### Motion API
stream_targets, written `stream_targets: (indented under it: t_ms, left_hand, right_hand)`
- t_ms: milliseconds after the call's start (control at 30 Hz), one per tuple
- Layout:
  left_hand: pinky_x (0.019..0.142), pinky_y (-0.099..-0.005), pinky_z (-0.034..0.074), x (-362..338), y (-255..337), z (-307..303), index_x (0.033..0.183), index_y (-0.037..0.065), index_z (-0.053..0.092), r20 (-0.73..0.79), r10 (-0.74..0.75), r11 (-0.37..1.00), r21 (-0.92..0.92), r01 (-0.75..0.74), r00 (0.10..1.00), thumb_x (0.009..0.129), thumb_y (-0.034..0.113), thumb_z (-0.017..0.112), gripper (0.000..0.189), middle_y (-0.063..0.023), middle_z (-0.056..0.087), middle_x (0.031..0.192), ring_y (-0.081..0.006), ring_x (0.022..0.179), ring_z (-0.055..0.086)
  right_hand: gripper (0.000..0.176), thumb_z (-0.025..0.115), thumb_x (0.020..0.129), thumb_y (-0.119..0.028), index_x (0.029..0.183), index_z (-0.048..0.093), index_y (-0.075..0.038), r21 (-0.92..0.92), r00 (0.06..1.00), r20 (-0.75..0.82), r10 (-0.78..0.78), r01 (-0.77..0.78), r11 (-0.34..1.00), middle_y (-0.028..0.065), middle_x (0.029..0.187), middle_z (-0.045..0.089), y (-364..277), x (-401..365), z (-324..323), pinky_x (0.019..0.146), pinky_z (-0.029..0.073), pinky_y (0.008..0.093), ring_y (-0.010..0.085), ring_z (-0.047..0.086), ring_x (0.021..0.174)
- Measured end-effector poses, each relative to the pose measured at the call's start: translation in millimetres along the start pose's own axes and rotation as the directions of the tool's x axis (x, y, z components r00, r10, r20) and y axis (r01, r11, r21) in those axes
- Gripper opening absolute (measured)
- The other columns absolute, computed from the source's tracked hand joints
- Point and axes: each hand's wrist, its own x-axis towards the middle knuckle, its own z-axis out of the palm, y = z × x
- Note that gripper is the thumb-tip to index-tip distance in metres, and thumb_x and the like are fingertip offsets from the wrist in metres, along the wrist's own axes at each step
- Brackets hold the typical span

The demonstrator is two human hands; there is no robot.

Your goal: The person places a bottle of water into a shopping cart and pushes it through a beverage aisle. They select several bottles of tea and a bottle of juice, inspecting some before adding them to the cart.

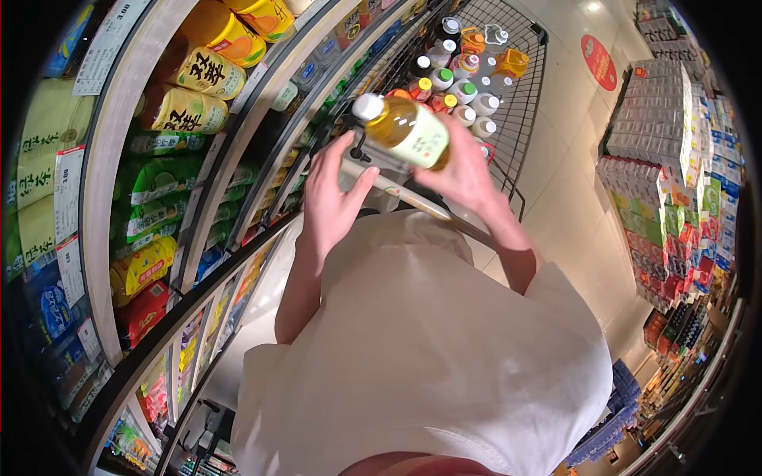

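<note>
A bottle of amber drink (pixel 394 125) with a white cap and a pale green label is tilted above the handle end of the shopping cart (pixel 525 119). My right hand (pixel 464 170) grips it around its lower end, with the cap pointing up and left. My left hand (pixel 333 182) is apart from the bottle, just below and left of its cap. Its thumb and fingers are spread with nothing between them. Beneath both hands runs the cart's handle bar (pixel 405 194). Several upright bottles (pixel 464 91) with white, green, yellow and dark caps stand in the cart.
Shelves of bottled drinks (pixel 190 109) with price tags (pixel 67 190) line my left side, close to my left arm. Stacked cartons (pixel 652 119) stand across the aisle on the right. A round red sticker (pixel 598 62) is on the tiled floor (pixel 567 166).
</note>
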Motion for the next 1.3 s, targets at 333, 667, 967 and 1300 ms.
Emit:
stream_targets:
  t_ms: [333, 667, 967, 1300]
  left_hand:
    - [0.131, -0.0695, 0.017, 3.5, -105.7, 73.0, 0.121, 0.01, 0.079, -0.038, 0.208, 0.827, 0.541, -0.154, 0.977, 0.1, 0.022, 0.07, 0.026, -0.0041, 0.075, 0.132, -0.0289, 0.137, 0.059]
    - [0.128, -0.0705, 0.023, 4.8, -103.0, 71.8, 0.116, 0.009, 0.079, -0.013, 0.238, 0.803, 0.565, -0.189, 0.971, 0.097, 0.019, 0.072, 0.022, -0.0047, 0.075, 0.124, -0.0275, 0.128, 0.062]
    - [0.128, -0.0717, 0.022, 6.1, -104.4, 71.0, 0.118, 0.011, 0.079, 0.007, 0.249, 0.795, 0.57, -0.209, 0.969, 0.101, 0.017, 0.066, 0.022, -0.0047, 0.075, 0.12, -0.0277, 0.126, 0.062]
    - [0.128, -0.074, 0.021, 5.2, -106.8, 72.5, 0.115, 0.011, 0.079, -0.001, 0.254, 0.798, 0.566, -0.209, 0.967, 0.101, 0.018, 0.066, 0.021, -0.0041, 0.075, 0.119, -0.0273, 0.126, 0.061]
  right_hand:
    - [0.083, 0.088, 0.077, -0.034, 0.145, 0.051, -0.004, -0.428, 0.898, 0.107, 0.427, -0.346, 0.835, 0.0289, 0.131, 0.069, 218.5, -11.3, -32.5, 0.106, 0.057, 0.0539, 0.0466, 0.067, 0.122]
    - [0.086, 0.088, 0.079, -0.036, 0.149, 0.051, -0.002, -0.453, 0.869, 0.197, 0.453, -0.329, 0.828, 0.0287, 0.141, 0.066, 276.3, -30.4, 0.9, 0.116, 0.053, 0.0513, 0.0457, 0.062, 0.136]
    - [0.084, 0.087, 0.08, -0.045, 0.14, 0.051, 0.001, -0.467, 0.803, 0.213, 0.557, -0.418, 0.78, 0.031, 0.13, 0.071, 304.6, -21.4, 17.8, 0.109, 0.056, 0.0539, 0.0485, 0.069, 0.123]
    - [0.087, 0.093, 0.08, -0.055, 0.134, 0.062, 0.006, 0.277, 0.806, -0.086, 0.585, -0.545, 0.792, 0.0272, 0.121, 0.078, 353.7, -3.8, 24.7, 0.103, 0.059, 0.0434, 0.0381, 0.077, 0.115]
